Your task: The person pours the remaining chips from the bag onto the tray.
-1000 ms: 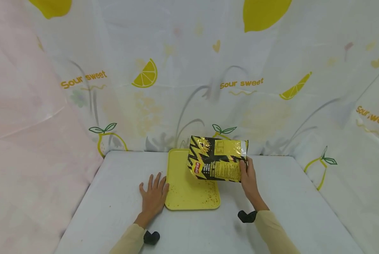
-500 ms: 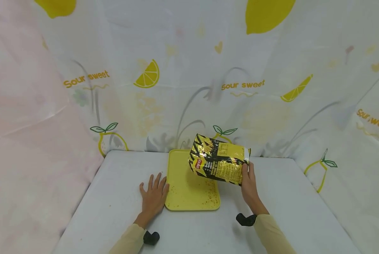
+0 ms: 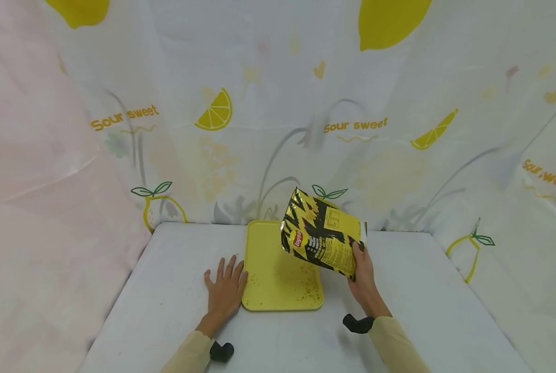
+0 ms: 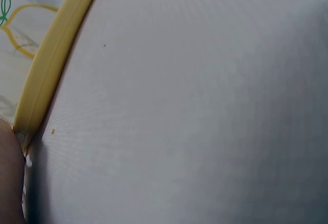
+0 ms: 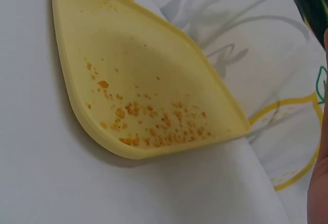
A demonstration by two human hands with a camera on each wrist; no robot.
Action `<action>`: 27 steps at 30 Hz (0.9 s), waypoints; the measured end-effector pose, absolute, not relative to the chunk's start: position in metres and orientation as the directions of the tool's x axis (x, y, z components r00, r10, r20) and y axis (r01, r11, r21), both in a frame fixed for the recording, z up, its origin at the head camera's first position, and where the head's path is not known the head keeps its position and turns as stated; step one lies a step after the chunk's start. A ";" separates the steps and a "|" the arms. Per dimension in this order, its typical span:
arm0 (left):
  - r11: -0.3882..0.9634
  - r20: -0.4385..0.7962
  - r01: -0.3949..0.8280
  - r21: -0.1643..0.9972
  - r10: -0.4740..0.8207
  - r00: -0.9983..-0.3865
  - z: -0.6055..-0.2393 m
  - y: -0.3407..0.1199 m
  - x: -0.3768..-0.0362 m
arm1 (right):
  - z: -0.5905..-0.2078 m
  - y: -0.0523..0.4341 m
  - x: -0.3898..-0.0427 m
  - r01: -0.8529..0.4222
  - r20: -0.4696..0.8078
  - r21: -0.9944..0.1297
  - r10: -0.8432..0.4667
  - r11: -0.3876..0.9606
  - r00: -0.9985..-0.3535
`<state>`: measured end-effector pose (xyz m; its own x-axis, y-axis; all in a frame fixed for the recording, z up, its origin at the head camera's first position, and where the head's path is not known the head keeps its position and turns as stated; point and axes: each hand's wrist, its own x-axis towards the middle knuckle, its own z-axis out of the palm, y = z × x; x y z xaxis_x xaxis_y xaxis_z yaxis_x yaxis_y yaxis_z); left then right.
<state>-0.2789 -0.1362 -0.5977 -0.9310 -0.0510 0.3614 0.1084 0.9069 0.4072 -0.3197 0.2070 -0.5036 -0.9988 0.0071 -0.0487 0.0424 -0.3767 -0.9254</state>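
Note:
A yellow and black snack bag (image 3: 322, 233) hangs tilted above the tray, its left end raised in the head view. My right hand (image 3: 364, 277) grips the bag's right end. Below it, a yellow tray (image 3: 264, 259) lies on the table, with orange-brown crumbs (image 5: 169, 124) scattered mostly near one corner in the right wrist view. Left of the tray, my left hand (image 3: 225, 287) rests palm down with fingers spread, touching the tray's left edge. In the right wrist view only a dark part of the bag (image 5: 311, 3) shows at the top right.
The white table (image 3: 166, 290) extends around the tray, with a few tiny crumbs on it. A lemon-printed curtain (image 3: 278, 103) stands behind and at both sides. Black wrist devices (image 3: 358, 324) sit on both wrists.
The snack bag has tilted, its left end turning upward and its right end dipping. My right hand has shifted slightly toward me; my left hand stays still.

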 end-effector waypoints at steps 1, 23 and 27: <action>0.905 0.357 0.108 0.410 -0.051 -0.933 -0.598 -0.136 -0.279 | -0.504 0.206 -0.319 0.041 -0.053 -0.944 0.026 -0.327 -0.998; 0.905 0.319 0.088 0.416 -0.055 -0.946 -0.594 -0.140 -0.275 | -0.496 0.203 -0.316 -0.010 0.025 -0.994 0.138 0.108 -0.990; 0.906 0.285 0.073 0.416 -0.053 -0.957 -0.593 -0.140 -0.275 | -0.497 0.203 -0.316 -0.025 0.056 -0.980 0.152 0.198 -0.987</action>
